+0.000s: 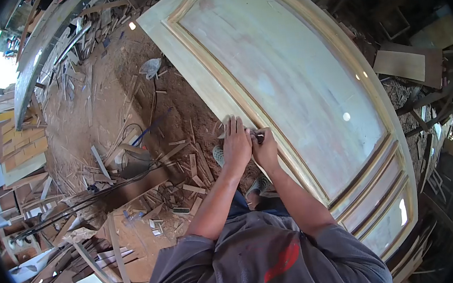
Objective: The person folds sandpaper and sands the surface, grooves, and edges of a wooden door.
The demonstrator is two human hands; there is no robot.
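A large pale wooden door (280, 76) lies in front of me, with raised yellowish moulding (220, 83) framing its panels. My left hand (236, 146) rests flat on the door's near left edge, fingers stretched out and close together. Right beside it, my right hand (265, 147) is closed in a pinch next to the moulding. Something small and dark shows at its fingertips, but its kind is hidden by the fingers. Both hands almost touch each other at the thumbs.
Sandals on my feet (218, 155) show below the door's edge. Wood offcuts (193, 165) and a plastic bag (151, 68) litter the dirt floor. Dark cables (95, 196) run along the left. Boards (399, 65) lie beyond the door's right side.
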